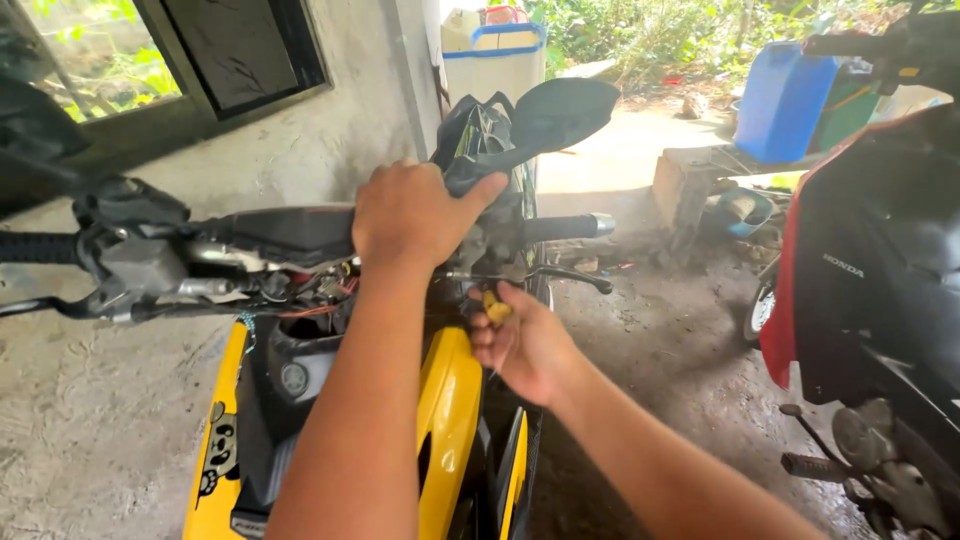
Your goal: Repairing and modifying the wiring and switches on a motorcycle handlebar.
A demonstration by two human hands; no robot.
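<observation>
A yellow and black motorcycle (445,420) stands in front of me with its handlebar cover off and wires showing. My left hand (410,215) grips the black handlebar (270,235) near its middle, thumb against the mirror stem. My right hand (525,340) is below the right grip (565,227) and brake lever (570,275), fingers closed on a small yellow-handled tool (496,310) that points up toward the bar. The black mirror (565,110) rises above my left hand.
A red and black motorcycle (880,270) stands close on the right. A grey wall with a window (170,70) is on the left. A blue canister (785,100) sits on a concrete block at the back right, a white container (495,60) behind the mirror.
</observation>
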